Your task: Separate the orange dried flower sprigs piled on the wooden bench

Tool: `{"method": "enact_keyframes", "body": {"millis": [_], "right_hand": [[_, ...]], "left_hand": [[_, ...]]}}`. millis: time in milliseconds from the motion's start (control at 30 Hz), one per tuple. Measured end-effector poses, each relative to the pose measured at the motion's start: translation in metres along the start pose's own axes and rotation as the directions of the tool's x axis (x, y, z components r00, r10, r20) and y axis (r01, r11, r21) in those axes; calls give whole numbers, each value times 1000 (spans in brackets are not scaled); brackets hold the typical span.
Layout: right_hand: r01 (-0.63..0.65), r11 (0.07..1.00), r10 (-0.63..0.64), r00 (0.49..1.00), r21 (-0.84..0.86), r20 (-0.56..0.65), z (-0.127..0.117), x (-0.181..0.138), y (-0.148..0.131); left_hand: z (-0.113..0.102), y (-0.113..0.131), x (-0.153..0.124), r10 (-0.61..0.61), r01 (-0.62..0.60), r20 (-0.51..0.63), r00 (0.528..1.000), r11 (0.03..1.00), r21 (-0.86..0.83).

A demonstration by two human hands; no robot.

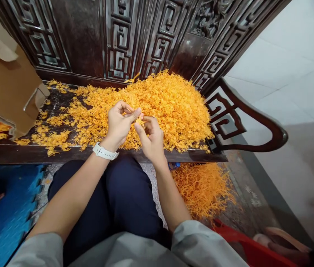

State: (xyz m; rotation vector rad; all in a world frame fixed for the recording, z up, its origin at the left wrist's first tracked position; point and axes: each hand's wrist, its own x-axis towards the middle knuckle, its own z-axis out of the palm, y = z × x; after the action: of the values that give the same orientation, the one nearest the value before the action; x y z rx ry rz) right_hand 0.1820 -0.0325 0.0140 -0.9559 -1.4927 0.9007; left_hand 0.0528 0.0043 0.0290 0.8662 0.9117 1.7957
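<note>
A big heap of small orange plastic pieces lies on the seat of a dark carved wooden bench. My left hand, with a white watch on its wrist, and my right hand meet just in front of the heap. Both pinch one small orange piece between thumb and fingers. Loose orange pieces are scattered over the seat to the left of my hands.
A cardboard box stands on the seat at the left. More orange pieces are piled on the floor under the bench's right end. A blue foam mat lies at lower left, a red container's rim at lower right. The bench armrest curves at the right.
</note>
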Motion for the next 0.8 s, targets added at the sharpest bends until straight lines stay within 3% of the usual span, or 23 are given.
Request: {"method": "enact_keyframes", "body": {"millis": [100,167,233,267,333,367,400,433,500,533,600,667,800], "right_hand": [[127,984,-147,974,-121,-170,7,-4,-3],[254,951,-280,949,-178,-142,10,-14,-11],[424,901,-418,905,-92,82,13,-32,-26],[484,875,-472,847,11,243,14,-41,-35],[457,840,-541,672,291,506,13,-55,-50],[365,837,-546,619,409,564,10,-58,-55],[247,837,-519,641,488,565,5,-55,-57],[127,833,-445,731,538,517,-1,-50,-55],[-82,806,-133,940,587,315,-14,-30,-44],[-164,796,51,977,583,205,-20,-20,-36],[-248,804,283,959,541,20,-25,-3,-19],[-295,835,346,938,465,-26,-20,3,-4],[-356,830,324,934,429,149,4,-5,8]], "left_hand": [[5,-3,-6,-21,21,16,1000,1000,11],[2,-7,0,-56,56,-16,998,998,7],[-6,-10,15,-82,80,-116,990,996,-24],[-12,-11,24,-98,91,-171,980,995,-50],[-26,-9,41,-129,108,-228,965,989,-103],[-33,-7,47,-139,114,-226,964,986,-122],[-38,-4,51,-141,114,-210,967,984,-134],[-42,0,52,-132,107,-189,973,985,-139],[-45,6,50,-106,85,-153,983,986,-143],[-44,8,47,-99,79,-136,986,986,-148],[-39,9,40,-106,89,-98,990,982,-168],[-31,8,34,-123,111,-58,991,977,-180],[-17,4,21,-143,146,28,989,977,-154]]}}
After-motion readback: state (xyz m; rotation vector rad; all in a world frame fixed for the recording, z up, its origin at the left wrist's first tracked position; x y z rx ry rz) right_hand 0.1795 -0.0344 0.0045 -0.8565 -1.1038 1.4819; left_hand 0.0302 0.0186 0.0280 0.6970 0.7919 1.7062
